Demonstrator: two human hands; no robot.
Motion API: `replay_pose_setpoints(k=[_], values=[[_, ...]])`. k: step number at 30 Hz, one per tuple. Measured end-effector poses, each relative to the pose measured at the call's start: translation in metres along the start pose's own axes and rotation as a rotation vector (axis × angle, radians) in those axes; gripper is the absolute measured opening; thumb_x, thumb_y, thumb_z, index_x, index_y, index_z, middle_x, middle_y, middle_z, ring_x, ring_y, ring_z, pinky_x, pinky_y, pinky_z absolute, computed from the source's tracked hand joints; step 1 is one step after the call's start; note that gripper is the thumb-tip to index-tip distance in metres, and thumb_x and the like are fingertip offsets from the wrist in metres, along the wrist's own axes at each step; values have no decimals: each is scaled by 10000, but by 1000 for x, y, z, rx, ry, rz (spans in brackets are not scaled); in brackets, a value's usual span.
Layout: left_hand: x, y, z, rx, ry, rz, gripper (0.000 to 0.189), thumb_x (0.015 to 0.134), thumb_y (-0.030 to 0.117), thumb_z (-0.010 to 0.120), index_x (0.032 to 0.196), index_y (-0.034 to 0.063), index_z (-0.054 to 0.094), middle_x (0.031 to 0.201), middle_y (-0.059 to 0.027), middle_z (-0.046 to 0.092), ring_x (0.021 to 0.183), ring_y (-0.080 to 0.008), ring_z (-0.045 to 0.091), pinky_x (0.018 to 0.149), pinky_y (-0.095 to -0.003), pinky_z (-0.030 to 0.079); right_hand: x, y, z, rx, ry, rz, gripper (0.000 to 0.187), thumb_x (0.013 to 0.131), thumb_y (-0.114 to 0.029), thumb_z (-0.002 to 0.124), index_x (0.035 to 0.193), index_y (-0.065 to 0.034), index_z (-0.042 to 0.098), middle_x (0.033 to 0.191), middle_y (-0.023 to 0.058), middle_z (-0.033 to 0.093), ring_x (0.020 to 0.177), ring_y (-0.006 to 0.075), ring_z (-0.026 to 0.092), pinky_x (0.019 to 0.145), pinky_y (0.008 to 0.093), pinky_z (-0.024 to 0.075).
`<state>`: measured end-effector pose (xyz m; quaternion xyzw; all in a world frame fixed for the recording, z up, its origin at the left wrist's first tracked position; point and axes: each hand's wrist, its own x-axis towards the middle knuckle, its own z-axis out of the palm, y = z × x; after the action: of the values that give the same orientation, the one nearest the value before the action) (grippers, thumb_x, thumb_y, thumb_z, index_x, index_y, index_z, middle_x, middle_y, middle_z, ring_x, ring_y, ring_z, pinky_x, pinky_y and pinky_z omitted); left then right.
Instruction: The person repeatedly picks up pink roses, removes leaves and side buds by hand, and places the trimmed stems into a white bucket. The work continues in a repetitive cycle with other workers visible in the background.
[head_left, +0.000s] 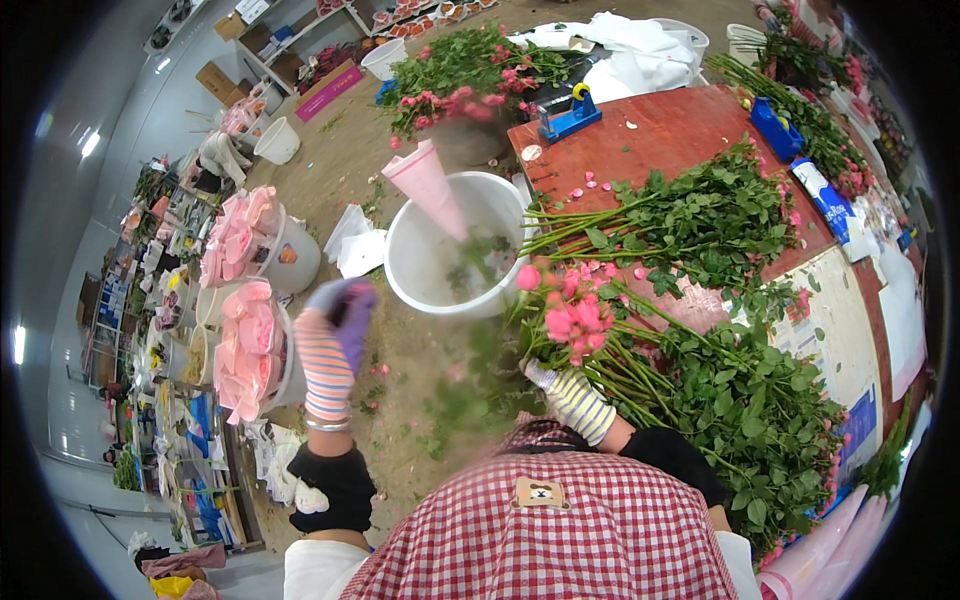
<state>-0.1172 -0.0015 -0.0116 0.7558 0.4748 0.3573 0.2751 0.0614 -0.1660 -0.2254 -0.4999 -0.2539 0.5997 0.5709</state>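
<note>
My right hand (577, 397), in a glove with yellow and purple stripes, is closed around the stems of a small bunch of pink roses (574, 311) at the table's near left corner. My left hand (335, 349), in an orange-striped glove with purple fingers, is raised over the floor; it is blurred, and whether it holds anything cannot be told. Blurred green leaves (469, 397) lie between the hands. A white bucket (401, 277) stands ahead, with a pink paper cone and leaves in it. Cut roses with leafy stems (697, 217) are heaped on the red table (645, 135).
Two blue tape dispensers (570, 120) (776, 131) sit on the table. Buckets of pink wrapped bouquets (296, 255) stand at the left, beside crowded shelving. More roses (465, 82) are piled beyond the bucket. White sheets (360, 251) lie on the floor. A person (221, 157) bends over at the far left.
</note>
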Motion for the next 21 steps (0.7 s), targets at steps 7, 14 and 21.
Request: replay_pose_setpoints(k=[7, 14, 21], values=[[-50, 30, 61, 97, -427, 337, 463, 720, 104, 818, 1147, 58, 646, 1052, -100, 643, 779, -180, 618, 689, -298, 530, -21, -42, 20, 87, 10, 151, 655, 878, -642, 552, 1225, -89, 605, 1028, 59, 650, 825, 170, 591, 718, 320, 493], [-53, 34, 117, 32, -282, 515, 339, 753, 87, 789, 1079, 69, 695, 966, -88, 674, 767, -182, 650, 697, -297, 533, -36, -33, 12, -1032, 22, -445, 301, 909, -162, 507, 1203, -112, 547, 935, 169, 618, 758, 326, 616, 674, 419, 516], [-63, 15, 129, -643, -306, -212, 138, 866, -21, 647, 1004, -28, 661, 929, -79, 680, 773, -135, 652, 725, -264, 544, -19, -5, 2, -1031, 52, -638, 224, 947, -195, 471, 1110, -88, 580, 736, 147, 605, 613, 311, 591, 579, 421, 483]])
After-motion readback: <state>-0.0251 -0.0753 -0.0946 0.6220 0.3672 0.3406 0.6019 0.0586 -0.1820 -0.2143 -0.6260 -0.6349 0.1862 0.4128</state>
